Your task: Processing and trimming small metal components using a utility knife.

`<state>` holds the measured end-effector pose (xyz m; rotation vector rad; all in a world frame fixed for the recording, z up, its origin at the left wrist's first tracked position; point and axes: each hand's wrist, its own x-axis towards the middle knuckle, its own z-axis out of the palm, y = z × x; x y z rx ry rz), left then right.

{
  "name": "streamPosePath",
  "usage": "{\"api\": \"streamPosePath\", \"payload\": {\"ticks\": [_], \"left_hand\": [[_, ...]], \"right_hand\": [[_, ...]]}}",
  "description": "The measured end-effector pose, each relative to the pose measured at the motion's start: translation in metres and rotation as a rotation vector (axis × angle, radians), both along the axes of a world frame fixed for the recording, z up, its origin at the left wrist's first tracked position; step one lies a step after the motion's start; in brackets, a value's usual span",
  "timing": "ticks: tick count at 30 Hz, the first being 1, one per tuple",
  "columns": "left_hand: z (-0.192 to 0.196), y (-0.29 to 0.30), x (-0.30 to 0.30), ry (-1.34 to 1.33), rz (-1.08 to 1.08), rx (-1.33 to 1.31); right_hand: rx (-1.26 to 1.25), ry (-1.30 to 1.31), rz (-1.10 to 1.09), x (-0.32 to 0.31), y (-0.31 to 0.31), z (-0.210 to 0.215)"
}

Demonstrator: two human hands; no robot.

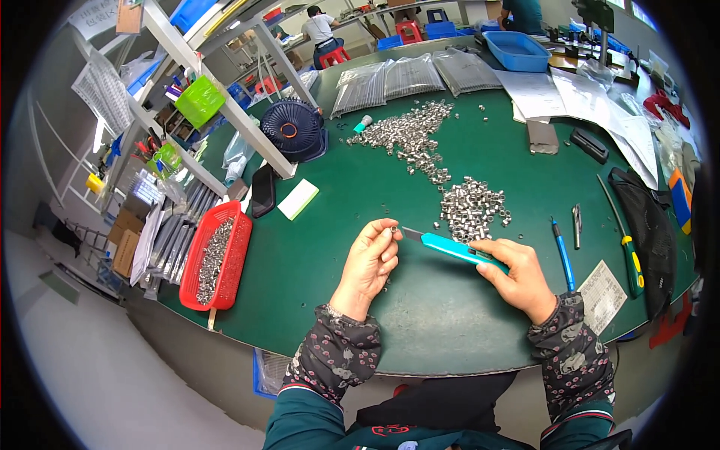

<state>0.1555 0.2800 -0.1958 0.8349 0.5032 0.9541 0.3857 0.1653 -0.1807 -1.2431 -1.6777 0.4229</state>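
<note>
Between the thumb and forefinger of my left hand [365,262] is a small metal ring [394,229], pinched at the fingertips. My right hand [517,274] grips a turquoise utility knife [455,249] with its blade [412,234] out. The blade's tip points left and lies close to the ring; whether it touches cannot be made out. Just beyond the knife lies a heap of short metal rings [472,210] on the green table [360,300]. Farther back spreads a larger pile of similar small metal parts [409,131].
At left stands a red basket [238,251] of small metal parts, near a dark fan [292,129] and a phone [263,190]. A blue pen-like tool [562,255], a screwdriver [632,262] and a black bag [645,232] lie at right. Bagged rods [412,77] and a blue bin [517,51] are behind.
</note>
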Motion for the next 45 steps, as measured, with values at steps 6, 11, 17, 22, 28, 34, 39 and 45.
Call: {"api": "streamPosePath", "payload": {"ticks": [6,11,17,22,28,34,39,45], "left_hand": [[0.0,-0.002,0.001,0.041,-0.02,-0.023],[0.0,-0.006,0.004,0.093,-0.021,-0.017],[0.001,-0.007,0.004,0.091,0.017,-0.115],[0.0,-0.006,0.002,0.089,0.029,-0.074],[0.0,-0.004,0.001,0.014,-0.003,-0.073],[-0.008,-0.001,0.0,0.0,0.003,-0.018],[-0.005,-0.002,0.001,0.009,-0.014,-0.017],[-0.005,-0.003,0.002,0.015,-0.014,-0.027]], "right_hand": [[-0.009,-0.022,0.015,-0.001,0.001,-0.003],[-0.003,-0.111,-0.009,0.0,-0.002,0.001],[0.203,-0.183,-0.163,-0.001,0.001,0.002],[0.192,-0.163,-0.127,-0.001,0.001,-0.001],[0.127,-0.189,-0.089,0.0,-0.001,-0.001],[0.098,-0.181,-0.048,-0.003,0.0,0.0],[0.087,-0.182,-0.04,-0.002,-0.001,0.0],[0.07,-0.197,-0.033,-0.003,-0.001,0.0]]}}
